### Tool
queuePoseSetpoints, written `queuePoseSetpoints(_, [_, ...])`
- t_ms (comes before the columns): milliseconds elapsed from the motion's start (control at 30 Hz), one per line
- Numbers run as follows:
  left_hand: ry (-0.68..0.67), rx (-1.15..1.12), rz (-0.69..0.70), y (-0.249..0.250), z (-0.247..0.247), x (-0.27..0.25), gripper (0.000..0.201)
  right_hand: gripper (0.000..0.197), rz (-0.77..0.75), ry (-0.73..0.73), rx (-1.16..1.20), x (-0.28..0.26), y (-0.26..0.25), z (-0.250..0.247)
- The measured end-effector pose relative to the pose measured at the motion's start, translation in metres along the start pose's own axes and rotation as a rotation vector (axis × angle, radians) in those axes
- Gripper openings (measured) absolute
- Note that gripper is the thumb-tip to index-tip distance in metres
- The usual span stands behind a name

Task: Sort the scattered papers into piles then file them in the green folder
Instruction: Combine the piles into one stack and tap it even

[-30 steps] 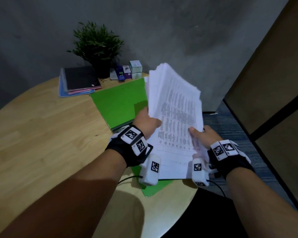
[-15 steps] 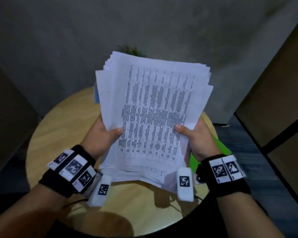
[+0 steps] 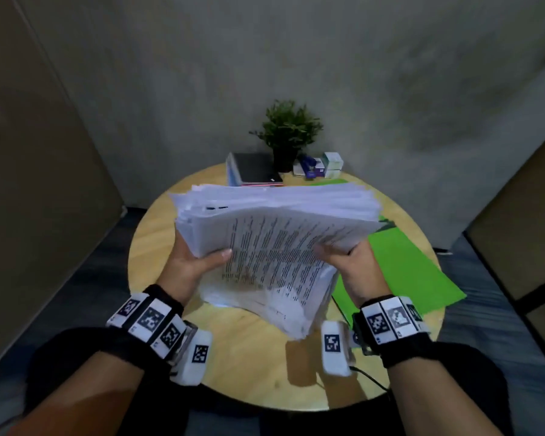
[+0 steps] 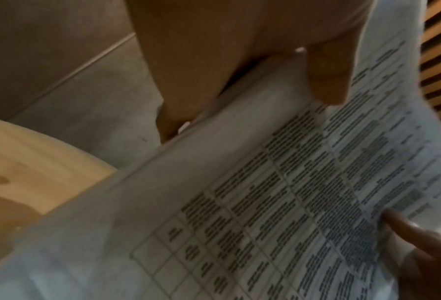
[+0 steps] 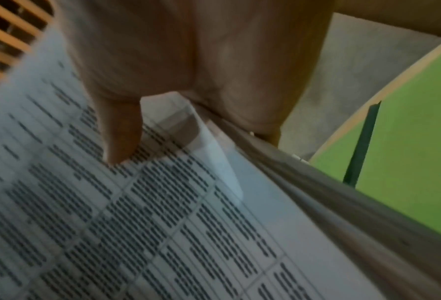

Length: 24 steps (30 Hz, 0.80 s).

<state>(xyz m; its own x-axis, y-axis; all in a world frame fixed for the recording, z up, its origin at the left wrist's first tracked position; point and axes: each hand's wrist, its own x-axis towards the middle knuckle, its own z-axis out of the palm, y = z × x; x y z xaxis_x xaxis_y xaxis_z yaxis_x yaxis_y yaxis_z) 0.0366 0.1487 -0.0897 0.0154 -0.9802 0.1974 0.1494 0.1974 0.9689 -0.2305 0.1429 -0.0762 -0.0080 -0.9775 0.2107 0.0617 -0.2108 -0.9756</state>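
Observation:
A thick stack of printed papers (image 3: 277, 243) is held in the air above the round wooden table (image 3: 249, 357), its near edge tipped down toward the tabletop. My left hand (image 3: 195, 262) grips the stack's left side, thumb on the top sheet. My right hand (image 3: 350, 262) grips the right side the same way. The left wrist view shows the papers (image 4: 278, 203) with the left thumb (image 4: 327, 81) pressed on the printed table. In the right wrist view the papers (image 5: 137, 223) lie under my right thumb (image 5: 121, 132). The green folder (image 3: 400, 269) lies open on the table to the right, partly hidden by the stack, and shows as the folder (image 5: 406, 162) beside it.
At the table's far edge stand a potted plant (image 3: 288, 133), a pile of notebooks (image 3: 254, 169) and several small boxes (image 3: 323, 165). Grey walls close in behind and beside the table. Bare wood shows at the table's near and left parts.
The stack has swung from upright, facing me, to tipped nearly flat with its near edge lowered toward the table. Both hands kept their grip. My view dropped and the plant came back into sight.

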Motion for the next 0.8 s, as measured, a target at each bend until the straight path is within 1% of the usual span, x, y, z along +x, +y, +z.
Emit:
queuePoseSetpoints(67, [0.086,-0.038,0.006,0.001,0.005,0.000,0.115,0.048,-0.027,0.057,-0.027,0.001,0.001,0.005])
queuePoseSetpoints(100, [0.137,-0.053,0.017,0.002,0.007,0.002,0.111,0.042,-0.040,0.083,-0.066,0.002,-0.001,0.006])
queuePoseSetpoints(200, [0.240,-0.069,0.081,0.003,0.014,0.007,0.090,0.039,-0.083,0.113,-0.155,0.010,-0.005,0.011])
queuePoseSetpoints(300, [0.278,-0.063,0.113,0.004,0.013,0.014,0.073,0.040,-0.133,0.091,-0.186,0.022,-0.020,0.017])
queuePoseSetpoints(333, [0.267,-0.080,0.114,0.004,0.011,0.014,0.073,0.042,-0.149,0.080,-0.172,0.026,-0.024,0.017])
queuePoseSetpoints(400, [0.218,-0.135,0.088,0.003,0.004,0.013,0.081,0.051,-0.150,0.031,-0.100,0.030,-0.026,0.009])
queuePoseSetpoints(467, [0.162,-0.175,0.067,-0.005,-0.003,0.010,0.098,0.064,-0.086,-0.008,-0.045,0.028,-0.015,0.001])
queuePoseSetpoints(500, [0.141,-0.177,0.056,-0.008,-0.004,0.008,0.104,0.067,-0.051,0.002,-0.032,0.025,-0.008,0.000])
queuePoseSetpoints(533, [0.114,-0.164,0.053,-0.011,-0.003,0.007,0.103,0.065,-0.039,0.024,-0.021,0.023,-0.002,0.000])
queuePoseSetpoints(567, [0.096,-0.120,0.046,-0.014,-0.001,0.006,0.095,0.061,-0.041,0.046,-0.020,0.022,0.003,0.002])
queuePoseSetpoints(600, [0.103,-0.088,0.042,-0.017,0.002,0.008,0.077,0.056,-0.048,0.066,-0.023,0.022,0.006,0.004])
queuePoseSetpoints(633, [0.141,-0.062,0.030,-0.016,0.006,0.010,0.058,0.051,-0.056,0.090,-0.036,0.023,0.006,0.007])
queuePoseSetpoints(667, [0.187,-0.021,0.023,-0.013,0.008,0.012,0.045,0.047,-0.069,0.114,-0.053,0.025,0.004,0.009])
queuePoseSetpoints(700, [0.212,0.035,0.030,-0.008,0.009,0.015,0.042,0.044,-0.086,0.132,-0.072,0.028,0.000,0.012])
queuePoseSetpoints(800, [0.249,0.207,0.141,0.011,0.015,0.024,0.044,0.039,-0.129,0.210,-0.049,0.036,-0.020,0.024])
